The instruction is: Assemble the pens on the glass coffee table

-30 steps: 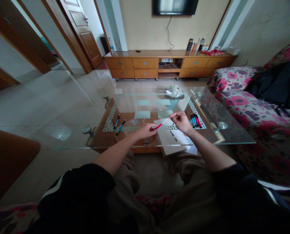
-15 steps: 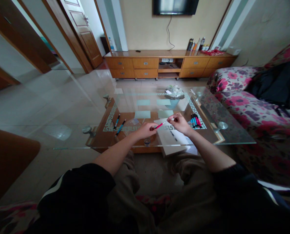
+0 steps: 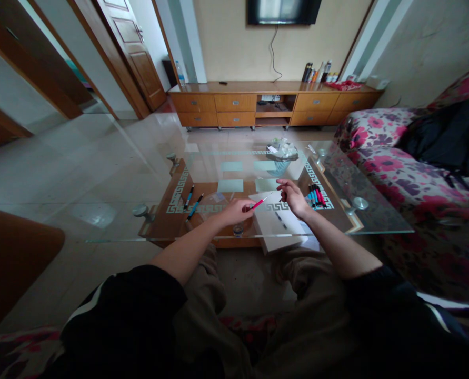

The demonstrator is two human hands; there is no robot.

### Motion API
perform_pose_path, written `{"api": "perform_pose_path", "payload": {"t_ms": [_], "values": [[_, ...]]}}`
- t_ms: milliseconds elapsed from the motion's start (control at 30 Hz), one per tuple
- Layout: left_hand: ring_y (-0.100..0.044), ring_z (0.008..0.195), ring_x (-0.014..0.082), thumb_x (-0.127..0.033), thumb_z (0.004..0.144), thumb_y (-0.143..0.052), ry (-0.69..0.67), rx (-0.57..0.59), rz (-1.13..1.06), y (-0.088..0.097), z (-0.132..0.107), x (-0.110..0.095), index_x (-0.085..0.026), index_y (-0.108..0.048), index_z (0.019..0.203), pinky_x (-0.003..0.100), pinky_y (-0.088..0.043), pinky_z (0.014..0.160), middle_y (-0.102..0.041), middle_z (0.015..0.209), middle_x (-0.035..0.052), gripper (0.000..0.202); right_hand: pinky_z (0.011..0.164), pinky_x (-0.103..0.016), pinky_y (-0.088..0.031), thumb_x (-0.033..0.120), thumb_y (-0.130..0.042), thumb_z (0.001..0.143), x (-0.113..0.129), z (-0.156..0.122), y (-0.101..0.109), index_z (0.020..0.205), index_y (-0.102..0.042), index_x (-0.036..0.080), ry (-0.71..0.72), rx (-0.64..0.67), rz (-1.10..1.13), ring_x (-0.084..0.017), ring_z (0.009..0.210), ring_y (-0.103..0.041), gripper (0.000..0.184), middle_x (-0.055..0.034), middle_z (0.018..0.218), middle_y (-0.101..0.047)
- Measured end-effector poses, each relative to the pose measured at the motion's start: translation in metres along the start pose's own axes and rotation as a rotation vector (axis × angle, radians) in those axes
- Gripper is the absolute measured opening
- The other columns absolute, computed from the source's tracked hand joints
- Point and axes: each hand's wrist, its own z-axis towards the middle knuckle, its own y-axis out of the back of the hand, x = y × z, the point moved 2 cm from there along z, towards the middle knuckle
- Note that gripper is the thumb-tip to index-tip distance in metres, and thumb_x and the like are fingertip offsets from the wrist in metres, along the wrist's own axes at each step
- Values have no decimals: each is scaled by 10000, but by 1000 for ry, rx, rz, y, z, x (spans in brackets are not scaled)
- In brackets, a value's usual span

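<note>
My left hand [image 3: 235, 211] is closed round a red pen [image 3: 258, 203] above the glass table [image 3: 380, 221]. A thin pale piece, perhaps the refill, sticks out of the pen's far end toward the right. Close to that tip, my right hand [image 3: 293, 200] is raised with its fingers apart, and I see nothing in it. Two blue-and-black pens [image 3: 195, 206] lie on the left of the table. To the right of my right hand is a row of several blue and red pens [image 3: 317, 196].
White paper or a box [image 3: 276, 239] shows under the glass near my knees. A small round container [image 3: 238, 230] is by my left wrist. A lined waste basket [image 3: 281, 160] stands toward the far side. Beyond is a wooden TV cabinet [image 3: 234, 102]; a flowered sofa [image 3: 380, 158] is on the right.
My right hand has let go of the pen's pale tip and moved slightly right, its fingers spreading. The left hand holds the red pen in the same place.
</note>
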Motion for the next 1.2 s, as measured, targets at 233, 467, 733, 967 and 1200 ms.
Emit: {"api": "perform_pose_path", "payload": {"t_ms": [233,467,733,967,1200], "values": [[-571,651,120,-253,886,-619,10,10,-2,1,0,-1,-171,-749,1180,222,-397,637,-712,786,7,331,600,-242,-475,235,-643,707,-11,5,7,1146,-628,203,-5,-49,85,-131,748,-642,441,-59,1089,-674],[-567,651,124,-255,880,-632,16,17,7,0,0,0,-177,-757,1159,225,-393,631,-700,764,3,315,800,-318,-559,355,-847,678,-10,6,4,998,-688,177,-74,-111,250,-189,886,-702,399,-75,939,-748],[-561,648,121,-246,878,-625,19,31,11,1,0,-1,-178,-760,1138,224,-385,633,-694,760,-3,301,686,-276,-564,448,-887,639,2,2,10,935,-685,199,-70,-155,293,-142,750,-674,436,-9,824,-694],[-548,654,125,-259,888,-617,6,38,-9,0,0,0,-168,-756,1134,224,-378,623,-677,751,3,297,616,-248,-517,472,-868,661,1,1,8,963,-712,184,-69,-112,227,-130,700,-642,445,-16,817,-687],[-546,643,122,-255,884,-612,8,33,-12,0,0,0,-171,-759,1107,224,-370,618,-674,744,-4,279,603,-239,-506,481,-855,668,-1,0,8,972,-717,186,-49,-96,184,-125,698,-627,446,-17,823,-689]]}}
